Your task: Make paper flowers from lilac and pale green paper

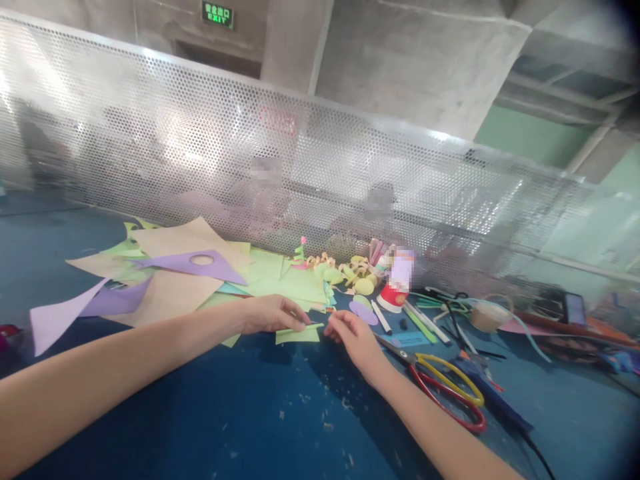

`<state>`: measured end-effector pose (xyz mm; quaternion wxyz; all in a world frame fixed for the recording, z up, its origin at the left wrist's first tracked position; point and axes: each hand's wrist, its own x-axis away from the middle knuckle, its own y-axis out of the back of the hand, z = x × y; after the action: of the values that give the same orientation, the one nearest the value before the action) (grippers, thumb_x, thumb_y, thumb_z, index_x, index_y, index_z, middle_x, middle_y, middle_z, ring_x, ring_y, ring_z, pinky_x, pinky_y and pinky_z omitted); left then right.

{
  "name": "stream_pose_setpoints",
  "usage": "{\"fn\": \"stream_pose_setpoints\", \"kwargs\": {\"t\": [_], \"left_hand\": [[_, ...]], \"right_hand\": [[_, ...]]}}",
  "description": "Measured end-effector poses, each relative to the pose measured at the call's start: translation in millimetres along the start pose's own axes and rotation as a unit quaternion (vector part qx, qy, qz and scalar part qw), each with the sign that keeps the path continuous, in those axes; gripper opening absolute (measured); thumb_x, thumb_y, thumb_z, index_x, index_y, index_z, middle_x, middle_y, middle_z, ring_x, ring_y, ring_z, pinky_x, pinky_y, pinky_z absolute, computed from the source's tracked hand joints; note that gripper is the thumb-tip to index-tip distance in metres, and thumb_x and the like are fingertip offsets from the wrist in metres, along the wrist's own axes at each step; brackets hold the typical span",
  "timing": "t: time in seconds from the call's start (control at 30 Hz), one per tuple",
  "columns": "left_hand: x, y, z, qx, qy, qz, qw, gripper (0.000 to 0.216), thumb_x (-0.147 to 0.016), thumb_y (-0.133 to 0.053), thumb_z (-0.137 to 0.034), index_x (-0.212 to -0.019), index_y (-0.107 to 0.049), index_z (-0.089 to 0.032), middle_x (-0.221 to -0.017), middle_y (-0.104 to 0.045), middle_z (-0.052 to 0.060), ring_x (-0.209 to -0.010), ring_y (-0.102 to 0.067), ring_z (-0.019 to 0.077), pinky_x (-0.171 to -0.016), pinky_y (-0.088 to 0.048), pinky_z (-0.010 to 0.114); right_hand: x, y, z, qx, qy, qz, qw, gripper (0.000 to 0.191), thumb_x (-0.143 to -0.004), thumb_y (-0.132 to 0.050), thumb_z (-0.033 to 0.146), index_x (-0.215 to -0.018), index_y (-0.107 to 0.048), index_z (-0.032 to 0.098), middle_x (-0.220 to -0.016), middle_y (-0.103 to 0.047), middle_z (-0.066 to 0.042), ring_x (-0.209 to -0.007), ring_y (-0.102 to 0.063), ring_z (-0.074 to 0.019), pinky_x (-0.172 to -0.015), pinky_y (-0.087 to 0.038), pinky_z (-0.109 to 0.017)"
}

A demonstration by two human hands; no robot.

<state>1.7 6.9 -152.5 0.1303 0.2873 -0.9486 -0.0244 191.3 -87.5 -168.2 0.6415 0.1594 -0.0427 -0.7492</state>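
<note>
My left hand (273,313) pinches the upper edge of a small light green paper piece (299,334) that lies on the blue table (240,413). My right hand (350,333) hovers at the paper's right end with its fingers curled toward it; whether it touches the paper is unclear. Scissors with red and yellow handles (440,387) lie just right of my right forearm.
A heap of tan, purple and green paper scraps (190,273) covers the table's far left. Curled paper bits, a red and white cup (395,293), pens (420,323), a tape roll (483,315) and cables crowd the far right. A perforated metal screen (300,167) runs behind everything.
</note>
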Motion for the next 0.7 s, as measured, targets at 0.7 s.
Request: {"fn": "stream_pose_setpoints", "kwargs": {"t": [0.7], "left_hand": [[7.5,-5.3,-8.0,-0.102,0.007,-0.021,0.995,0.037,-0.048,-0.074,-0.042,-0.079,-0.069,-0.022,-0.07,-0.06,-0.002,-0.064,-0.045,0.012,-0.051,-0.025,0.021]], "right_hand": [[7.7,-2.8,6.7,0.105,0.057,0.095,0.988,0.023,-0.074,-0.058,0.039,-0.078,-0.063,0.017,-0.069,-0.064,-0.002,-0.064,-0.057,-0.0143,-0.062,-0.044,-0.025]]}}
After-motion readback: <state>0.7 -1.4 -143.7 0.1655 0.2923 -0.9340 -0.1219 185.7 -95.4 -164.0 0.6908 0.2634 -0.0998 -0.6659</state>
